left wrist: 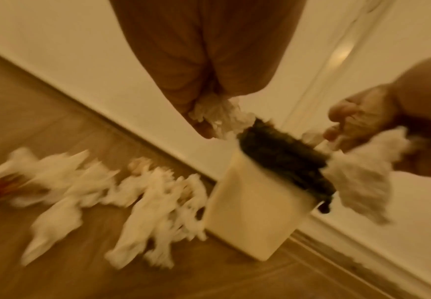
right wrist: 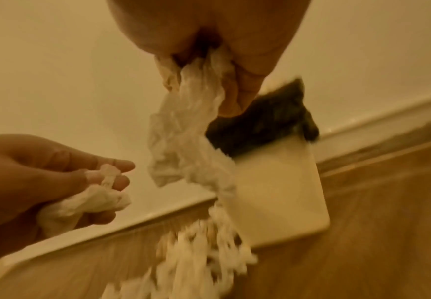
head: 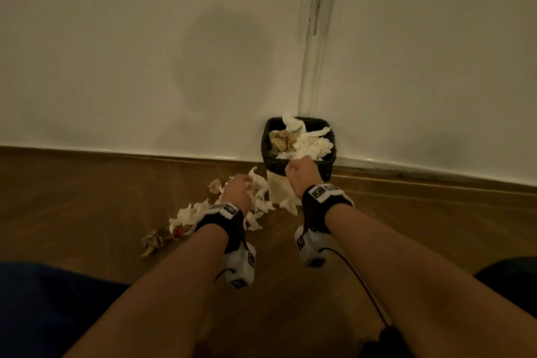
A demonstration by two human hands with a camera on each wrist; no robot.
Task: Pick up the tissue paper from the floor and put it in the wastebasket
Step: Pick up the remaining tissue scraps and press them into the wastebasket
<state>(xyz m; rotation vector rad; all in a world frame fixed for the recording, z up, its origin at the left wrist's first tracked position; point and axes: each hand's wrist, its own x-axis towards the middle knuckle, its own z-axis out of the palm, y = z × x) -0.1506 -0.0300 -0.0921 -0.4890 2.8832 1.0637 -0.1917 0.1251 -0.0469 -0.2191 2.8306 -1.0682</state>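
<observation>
While clutched in right fingers [right wrist: 237, 95], tissue [right wrist: 183, 129] dangles beside wastebasket [right wrist: 281, 186]

Crumpled white tissue paper [head: 186, 216] strewn on floor beside cream, black-lined, tissue-filled wastebasket [head: 277, 187] against wall.

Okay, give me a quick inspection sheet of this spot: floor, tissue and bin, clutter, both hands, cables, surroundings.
Surface: wooden floor, bare apart from the paper litter.
Job's things: white tissue pieces strewn left of the wastebasket; the cream basket, black-lined, stands against the wall and already holds tissue.
Clutter: brownish crumpled scraps at the left end of the litter.
Hands: left hand holds a tissue wad low beside the basket; right hand holds a long tissue at the basket's rim.
Cables: thin wire from the right wrist unit.
Surroundings: plain white wall, skirting, a vertical frame strip.
</observation>
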